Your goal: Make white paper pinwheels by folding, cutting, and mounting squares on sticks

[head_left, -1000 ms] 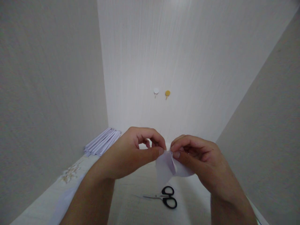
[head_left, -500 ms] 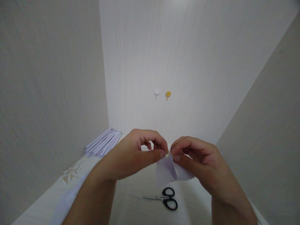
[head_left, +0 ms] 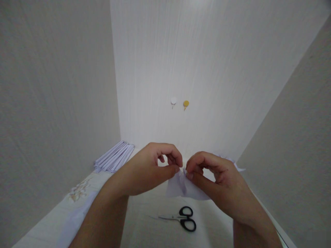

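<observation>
A thin, pale lilac-white sheet (head_left: 195, 193) hangs gathered in a narrow fold below my fingertips; whether it is paper or cloth I cannot tell. My right hand (head_left: 219, 177) pinches its top edge between thumb and forefinger. Close beside that, my left hand (head_left: 152, 170) has thumb and forefinger brought together at the gathered top. Something small and whitish shows between the fingertips of the two hands, too small to name. Black-handled scissors (head_left: 188, 224) lie below the sheet on the table, blades toward the left.
Folded pale strips (head_left: 115, 156) are stacked at the back left. A heap of small beige pieces (head_left: 79, 191) and a translucent sheet (head_left: 73, 218) lie nearer. White material (head_left: 240, 168) shows behind my right wrist. A white hook (head_left: 173, 101) and a yellow hook (head_left: 186, 103) are on the wall.
Both hands have shifted slightly left with the sheet, and the gap between their fingertips is a little wider. The scissors lie where they were.
</observation>
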The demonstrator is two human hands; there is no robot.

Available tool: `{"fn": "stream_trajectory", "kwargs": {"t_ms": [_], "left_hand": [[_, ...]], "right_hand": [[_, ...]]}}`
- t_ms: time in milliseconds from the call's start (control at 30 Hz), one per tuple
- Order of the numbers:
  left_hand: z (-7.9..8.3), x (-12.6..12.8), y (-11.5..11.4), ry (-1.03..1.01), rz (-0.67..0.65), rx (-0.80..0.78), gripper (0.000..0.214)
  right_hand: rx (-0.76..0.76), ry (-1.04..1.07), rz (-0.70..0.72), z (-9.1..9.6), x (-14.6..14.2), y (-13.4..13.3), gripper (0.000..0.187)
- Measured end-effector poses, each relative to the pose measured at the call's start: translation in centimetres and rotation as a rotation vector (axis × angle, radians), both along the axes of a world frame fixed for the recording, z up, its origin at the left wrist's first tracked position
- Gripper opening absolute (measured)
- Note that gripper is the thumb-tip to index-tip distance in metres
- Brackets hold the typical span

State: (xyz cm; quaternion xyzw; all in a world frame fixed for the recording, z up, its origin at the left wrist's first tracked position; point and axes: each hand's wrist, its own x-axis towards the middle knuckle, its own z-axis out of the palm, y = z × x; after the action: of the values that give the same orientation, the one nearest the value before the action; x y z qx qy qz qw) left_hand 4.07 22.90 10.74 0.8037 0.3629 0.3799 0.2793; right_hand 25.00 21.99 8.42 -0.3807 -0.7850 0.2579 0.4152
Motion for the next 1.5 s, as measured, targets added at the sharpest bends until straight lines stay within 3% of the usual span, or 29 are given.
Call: {"fn": "stream_trajectory", "kwargs": {"t_ms": [433,833,933,1033,1133,1200,1333,1400,1500], "left_hand": [[-1.1,0.0,0.5,0.011,0.034,-0.081,0.014],[-1.8,0.9,1.0,-0.06,0.093,-0.014,0.015],[-1.9,1.4,1.4,-0.269,0.108,-0.071,0.005],[-1.9,2.2,1.6,-0.527,0.088,-0.098,0.015],[-1.9,3.1,1.2,-0.696,0.072,-0.032,0.016],[-2.0,3.7,1.0,-0.771,0.128,0.084,0.013],[-2.7,4.3,1.2,-0.857,0.361,0.27,0.009],[-3.2,4.5,1.7,-0.818,0.386,0.19,0.012],[-3.7,4.9,2.1,-0.684,0.309,-0.053,0.032]], "right_hand": [[0.082,-0.106,-0.077,0.0,-0.8,0.1,0.018],[0.177,-0.139,-0.14,-0.4,-1.3,0.4,0.019],[0.13,-0.01,-0.161,-0.8,-1.4,1.0,0.016],[0.045,0.257,-0.197,-1.5,-1.5,1.8,0.005],[0.002,0.537,-0.192,-1.8,-1.6,2.5,0.007],[0.032,0.675,-0.201,-1.7,-1.7,2.8,0.009],[0.127,0.844,-0.254,-1.6,-2.0,3.0,0.013],[0.176,0.875,-0.303,-1.6,-2.2,2.9,0.014],[0.272,0.886,-0.396,-1.6,-2.5,2.6,0.01]]}}
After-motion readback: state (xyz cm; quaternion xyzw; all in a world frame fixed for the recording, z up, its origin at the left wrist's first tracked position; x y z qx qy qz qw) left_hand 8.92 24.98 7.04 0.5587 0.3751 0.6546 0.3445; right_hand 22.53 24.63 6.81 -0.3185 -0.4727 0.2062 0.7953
